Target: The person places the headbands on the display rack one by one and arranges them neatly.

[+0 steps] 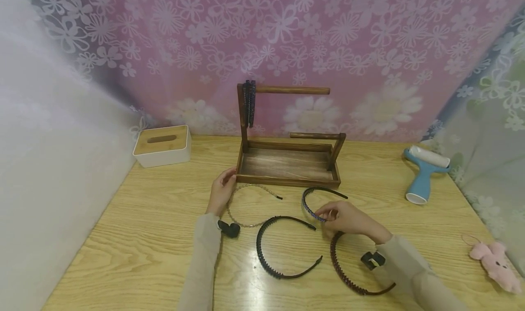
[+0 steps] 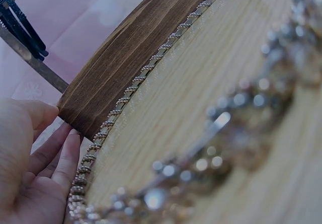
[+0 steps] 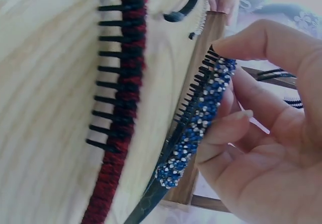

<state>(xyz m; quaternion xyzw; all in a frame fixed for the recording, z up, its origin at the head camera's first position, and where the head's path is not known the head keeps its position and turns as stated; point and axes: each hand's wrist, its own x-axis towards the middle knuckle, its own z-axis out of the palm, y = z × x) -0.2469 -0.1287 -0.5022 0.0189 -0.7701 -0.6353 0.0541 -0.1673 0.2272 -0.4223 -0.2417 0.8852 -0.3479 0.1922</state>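
Here's the right hand (image 1: 342, 217), pinching the blue headband (image 3: 195, 123) in front of the rack (image 1: 287, 163)! Left hand (image 1: 222, 190) grips the rack's near left corner, gold headband (image 2: 136, 83) just beside it, red headband (image 3: 130, 83) below the right.

Encloses a wood-grain table (image 1: 123, 242) with pink flowered fabric (image 1: 197, 33) along the far edge, whitish sheeting (image 1: 53, 101) at the left, pale floral cloth (image 1: 490, 137) at the right; gleams white toward the near edge.

tissue box (image 1: 164, 148), lint roller (image 1: 424, 176), pink plush (image 1: 496, 265)
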